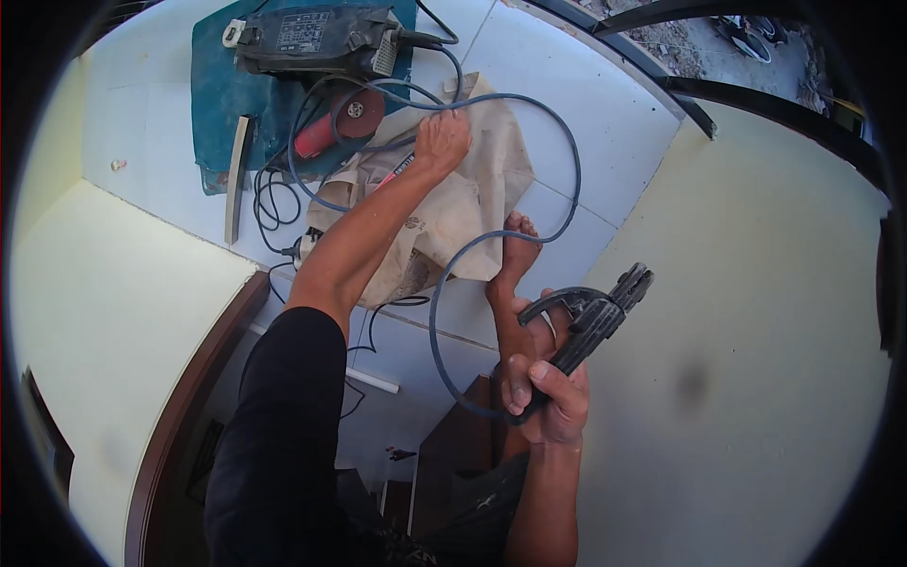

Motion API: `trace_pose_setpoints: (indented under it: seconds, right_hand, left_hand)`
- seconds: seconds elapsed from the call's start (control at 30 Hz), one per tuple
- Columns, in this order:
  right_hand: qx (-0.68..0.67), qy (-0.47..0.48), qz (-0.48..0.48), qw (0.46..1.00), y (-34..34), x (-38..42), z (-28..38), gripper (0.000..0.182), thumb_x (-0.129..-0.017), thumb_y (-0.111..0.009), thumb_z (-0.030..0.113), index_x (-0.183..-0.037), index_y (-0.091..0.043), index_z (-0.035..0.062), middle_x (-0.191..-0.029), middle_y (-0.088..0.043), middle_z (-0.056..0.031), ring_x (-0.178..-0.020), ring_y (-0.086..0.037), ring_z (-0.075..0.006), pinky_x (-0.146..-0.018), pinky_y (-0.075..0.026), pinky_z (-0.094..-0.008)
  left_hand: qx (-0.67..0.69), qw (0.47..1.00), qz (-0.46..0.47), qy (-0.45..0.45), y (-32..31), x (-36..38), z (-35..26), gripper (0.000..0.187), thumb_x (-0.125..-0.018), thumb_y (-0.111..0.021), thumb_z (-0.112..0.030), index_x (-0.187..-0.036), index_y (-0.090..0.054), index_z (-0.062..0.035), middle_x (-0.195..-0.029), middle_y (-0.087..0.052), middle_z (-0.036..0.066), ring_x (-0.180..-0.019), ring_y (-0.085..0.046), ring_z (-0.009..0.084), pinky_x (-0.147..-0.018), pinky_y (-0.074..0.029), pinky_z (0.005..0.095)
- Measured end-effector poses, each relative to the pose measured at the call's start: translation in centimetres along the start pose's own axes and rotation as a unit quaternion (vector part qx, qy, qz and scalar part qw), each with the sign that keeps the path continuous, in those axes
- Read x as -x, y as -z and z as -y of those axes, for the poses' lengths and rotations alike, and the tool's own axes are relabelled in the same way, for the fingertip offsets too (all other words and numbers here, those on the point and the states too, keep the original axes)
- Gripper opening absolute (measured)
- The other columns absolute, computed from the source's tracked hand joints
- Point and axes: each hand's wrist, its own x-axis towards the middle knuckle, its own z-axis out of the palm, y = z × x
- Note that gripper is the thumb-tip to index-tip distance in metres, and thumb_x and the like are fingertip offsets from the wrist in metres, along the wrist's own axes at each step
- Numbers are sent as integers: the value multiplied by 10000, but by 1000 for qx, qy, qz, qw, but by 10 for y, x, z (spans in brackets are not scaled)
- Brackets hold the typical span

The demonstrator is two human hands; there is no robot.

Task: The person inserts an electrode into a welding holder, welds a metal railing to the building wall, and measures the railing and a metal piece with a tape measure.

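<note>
In my right hand (557, 402) is a black welding electrode holder (595, 326), its jaws pointing up and right and its curved lever raised. A dark cable (436, 312) runs from its lower end and loops across the floor. My left hand (442, 144) is closed, with curled fingers, over a tan cloth sack (487, 170); cable passes close to it, and what the fingers grip is hidden. Under my left forearm shows a red-and-white label (401, 168). Left of that hand lies an angle grinder (321, 137) with a reddish disc (359, 110).
A dark welding machine (316, 40) stands on a green mat (213, 104). Near it lie a metal bar (238, 180) and a thin black cord (269, 203). My bare foot (518, 246) is on white tiles beside a pale wall (756, 331). A metal railing (756, 90) edges the floor.
</note>
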Motion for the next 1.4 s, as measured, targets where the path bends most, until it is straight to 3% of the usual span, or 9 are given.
trace_pose_setpoints:
  seconds: [0.17,0.23,0.33,0.43,0.53,0.87,1.23,1.37,1.4]
  right_hand:
    - [6,5,-2,1000,4,5,6,762,-801,-639,27,-1461,-274,-73,-1437,-440,-238,-567,-563,-135,-475,-509,-265]
    - [-1,7,-9,1000,4,5,10,757,-802,-637,25,-1460,-276,-76,-1441,-439,-237,-570,-567,-135,-476,-510,-267]
    - [-6,9,3,1000,11,7,14,754,-806,-636,27,-1462,-278,-73,-1452,-431,-235,-571,-567,-133,-478,-512,-268]
    - [-19,9,1,1000,14,8,18,750,-813,-637,29,-1464,-278,-73,-1456,-426,-238,-583,-570,-135,-485,-514,-270]
    - [-25,12,7,1000,18,9,16,753,-819,-641,23,-1473,-276,-60,-1457,-425,-239,-605,-581,-137,-495,-518,-270]
    - [-58,10,8,998,12,12,25,764,-824,-640,13,-1484,-261,-54,-1448,-428,-243,-604,-592,-133,-505,-518,-266]
    - [-18,5,22,1000,6,7,19,819,-815,-656,41,-1495,-217,-90,-1416,-462,-244,-603,-594,-122,-513,-518,-258]
    - [23,43,55,997,11,1,6,731,-829,-633,54,-1479,-304,-2,-1418,-484,-204,-612,-575,-141,-508,-517,-287]
    - [-23,41,79,996,13,2,2,705,-836,-639,64,-1462,-323,-2,-1379,-502,-172,-647,-586,-158,-525,-525,-302]
  left_hand:
    - [-51,997,-42,-29,-7,-6,-6,209,-862,-587,-155,-1001,-649,-11,-1023,-688,200,-926,-676,342,-828,-524,453]
    - [-87,996,10,26,-8,-10,-18,243,-941,-500,-133,-1049,-691,-30,-1020,-712,194,-988,-679,304,-854,-510,433]
    - [-27,989,128,73,2,-24,-28,206,-868,-557,-85,-999,-695,-6,-986,-713,199,-974,-682,335,-880,-506,457]
    - [-25,999,15,-13,10,-25,-43,193,-854,-564,-66,-936,-734,-25,-952,-731,185,-967,-696,332,-883,-506,455]
    - [-55,993,75,68,9,-30,-44,194,-845,-571,-80,-903,-752,-41,-935,-741,164,-934,-708,331,-895,-498,456]
    - [-81,994,72,25,14,-21,-33,182,-851,-585,-121,-848,-759,-68,-866,-729,176,-864,-713,330,-783,-529,441]
    - [261,944,-121,-164,178,-60,-129,135,-899,-639,-170,-919,-685,-44,-825,-686,164,-791,-659,330,-724,-505,409]
    - [427,881,-151,-134,296,-39,-146,220,-980,-620,-218,-951,-641,-1,-793,-671,77,-732,-653,161,-693,-510,297]
    - [548,814,-151,-118,312,-26,-138,229,-1007,-597,-214,-961,-614,10,-836,-656,52,-768,-656,121,-721,-530,263]
